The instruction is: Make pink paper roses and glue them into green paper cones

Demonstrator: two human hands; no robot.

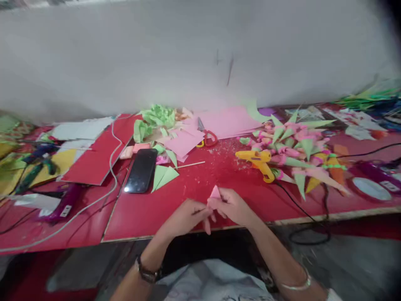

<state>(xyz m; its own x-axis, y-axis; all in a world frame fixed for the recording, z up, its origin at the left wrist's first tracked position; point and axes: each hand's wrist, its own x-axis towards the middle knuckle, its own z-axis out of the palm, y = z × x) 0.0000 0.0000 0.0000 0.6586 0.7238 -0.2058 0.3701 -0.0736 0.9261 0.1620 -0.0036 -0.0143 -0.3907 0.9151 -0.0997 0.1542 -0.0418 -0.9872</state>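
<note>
Both hands meet over the table's (140,215) near edge, mid-span. Right hand (233,207) curled, fingertips pinching pink paper (215,193). Left hand (184,217) half closed against the right; its hold on the paper cannot be told. Phone (141,170) behind-left, glue gun (258,161) behind-right.

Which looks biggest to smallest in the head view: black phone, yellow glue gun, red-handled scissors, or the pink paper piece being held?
1. black phone
2. yellow glue gun, nearly as long but slimmer
3. red-handled scissors, farther away, so rank unsure
4. pink paper piece, only partly visible
</note>
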